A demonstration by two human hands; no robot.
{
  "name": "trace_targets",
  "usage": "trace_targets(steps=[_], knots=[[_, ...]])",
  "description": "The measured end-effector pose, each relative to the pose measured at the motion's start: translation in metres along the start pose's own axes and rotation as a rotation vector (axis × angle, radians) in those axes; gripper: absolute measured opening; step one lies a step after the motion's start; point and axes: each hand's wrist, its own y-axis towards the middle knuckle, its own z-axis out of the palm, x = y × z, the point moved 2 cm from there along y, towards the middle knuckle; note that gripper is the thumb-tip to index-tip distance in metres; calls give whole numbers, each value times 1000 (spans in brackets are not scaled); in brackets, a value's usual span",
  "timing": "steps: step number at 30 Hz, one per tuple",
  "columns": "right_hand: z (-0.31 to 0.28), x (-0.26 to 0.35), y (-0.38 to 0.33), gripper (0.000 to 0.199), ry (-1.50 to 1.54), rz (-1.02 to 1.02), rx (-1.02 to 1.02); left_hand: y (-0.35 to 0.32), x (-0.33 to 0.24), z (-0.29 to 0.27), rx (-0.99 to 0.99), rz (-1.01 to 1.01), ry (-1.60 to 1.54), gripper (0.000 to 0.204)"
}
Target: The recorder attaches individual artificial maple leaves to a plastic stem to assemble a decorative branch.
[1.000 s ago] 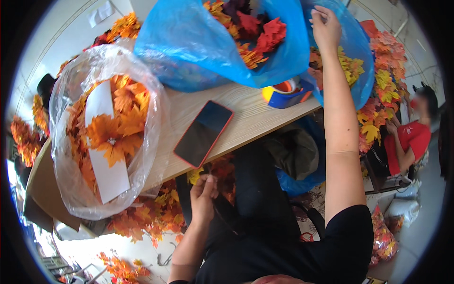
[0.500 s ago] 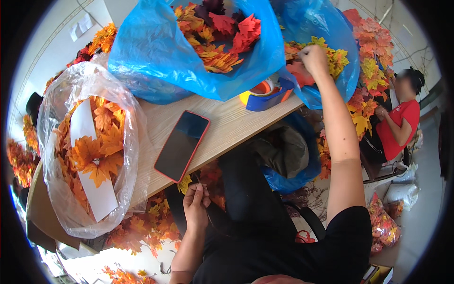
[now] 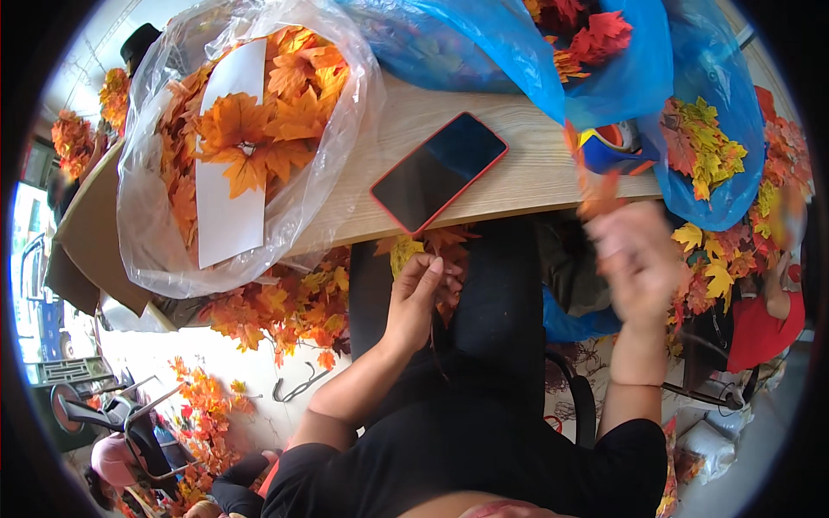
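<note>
My left hand (image 3: 420, 298) is closed in a pinch over my lap, just below the table's front edge. It grips a thin stem of artificial leaves; a yellow leaf (image 3: 403, 254) and orange leaves show about the fingertips, and a thin dark end hangs below. My right hand (image 3: 635, 259), smeared by motion, holds a blurred orange-red artificial maple leaf (image 3: 596, 186) upward, off the table's right front corner. Beyond it, a blue plastic bag (image 3: 717, 112) holds yellow and red leaves (image 3: 710, 148). A tape dispenser (image 3: 615, 155) sits beside that bag.
A phone with a red case (image 3: 439, 173) lies on the wooden table (image 3: 527, 173). A clear bag (image 3: 138, 194) of orange leaves with a white strip (image 3: 231, 207) stands left. Another blue bag (image 3: 484, 52) is behind. Leafy branches surround the table; a person in red (image 3: 768, 332) sits right.
My right hand has come out of the right blue bag toward me, bringing an orange-red leaf. My left hand still pinches the stem. The view has shifted, so the table appears higher and further right.
</note>
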Motion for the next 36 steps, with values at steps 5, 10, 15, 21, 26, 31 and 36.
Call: trace_targets(steps=[5, 10, 15, 21, 26, 31, 36], knots=[[84, 13, -44, 24, 268, -87, 427, -7, -2, 6, 116, 34, -3, 17], [111, 9, -55, 13, 175, 76, 221, -16, -15, 13, 162, 145, 94, 15], [114, 19, -54, 12, 130, 4, 181, -21, -16, 18, 53, 186, 150, 12], [113, 28, -54, 12, 89, -18, 178, -26, -15, 14, 135, 189, 191, 16], [110, 29, -57, 12, 101, -22, 163, -30, -15, 18, 147, 224, 191, 16], [111, 29, -60, 12, 64, -34, 147, -28, -12, 18, 177, 198, 199, 16], [114, 27, -61, 13, 65, -44, 182, -32, -13, 15, 178, 137, 127, 16]])
